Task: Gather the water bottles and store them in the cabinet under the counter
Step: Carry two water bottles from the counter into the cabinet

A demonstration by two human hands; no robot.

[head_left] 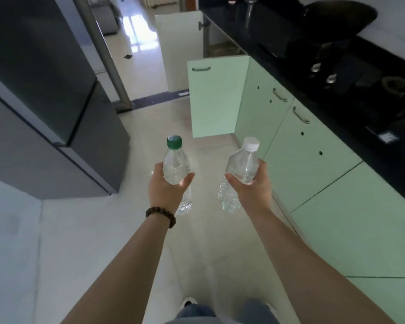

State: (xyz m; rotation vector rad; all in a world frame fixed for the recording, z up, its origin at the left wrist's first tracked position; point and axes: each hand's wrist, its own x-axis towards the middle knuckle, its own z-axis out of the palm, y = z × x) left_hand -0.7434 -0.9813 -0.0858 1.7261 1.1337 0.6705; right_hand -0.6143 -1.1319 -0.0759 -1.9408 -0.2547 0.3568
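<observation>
green-capped bottle (176, 168) gripped by left hand (167, 190), white-capped bottle (243, 168) by right hand (253, 187), fingers curled round

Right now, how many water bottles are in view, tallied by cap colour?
Green-capped bottle, held in the left hand: 1
White-capped bottle, held in the right hand: 1
Total: 2 bottles, both clear plastic. The open cabinet door lies ahead.

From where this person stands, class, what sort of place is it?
Most likely a home kitchen: a dark counter runs over pale green cabinets, one cabinet door stands open, and a tall grey fridge faces them.
</observation>
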